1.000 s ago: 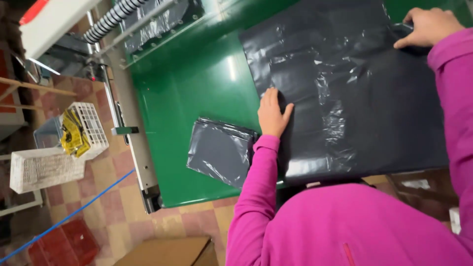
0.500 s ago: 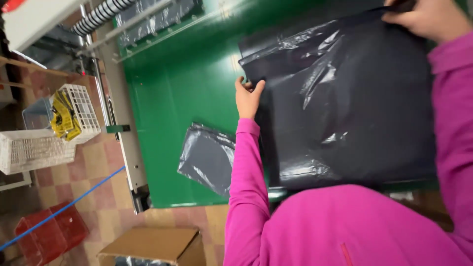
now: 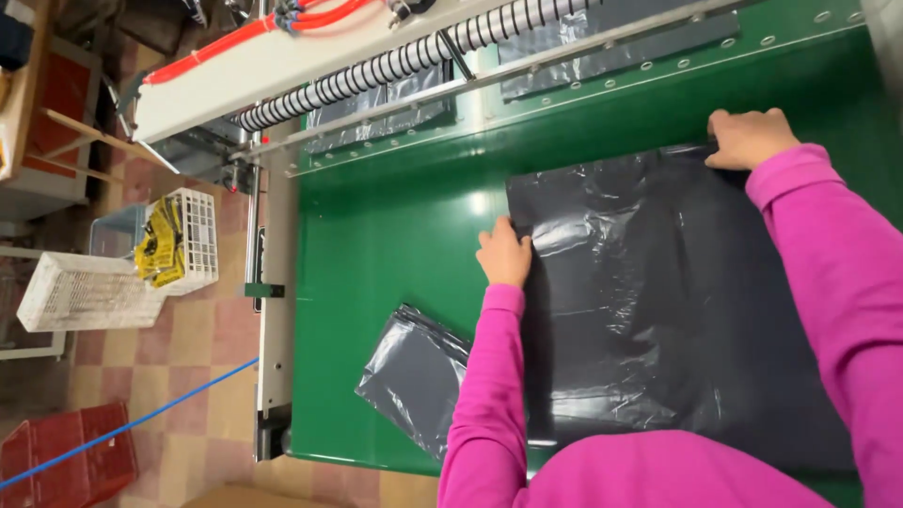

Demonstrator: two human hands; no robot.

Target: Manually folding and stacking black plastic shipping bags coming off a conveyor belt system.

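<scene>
While the large black plastic sheet [image 3: 649, 301] lies spread flat on the green table [image 3: 395, 235], it is pinned at two points by the person's hands. The left hand [image 3: 505, 254] is laid on the sheet's left edge, fingers together and pressed down rather than curled round anything. The right hand [image 3: 748, 137] is set on the far edge of the sheet, towards the right, with the fingers bent over the edge; whether the film is actually pinched there cannot be told. Both arms are covered by magenta sleeves [image 3: 484, 395].

A smaller folded grey bag [image 3: 414, 376] is seen on the near left part of the table, just beside the left sleeve and apart from the large sheet. Along the far side a white machine bar [image 3: 282, 61] is noted, carrying a black coiled hose [image 3: 395, 66] and red tubing [image 3: 235, 36] (more dark film hangs beneath it). On the tiled floor [image 3: 188, 376] to the left, two white crates [image 3: 85, 293] and a red crate [image 3: 66, 466] are observed, with a blue line [image 3: 132, 425] running across the tiles.
</scene>
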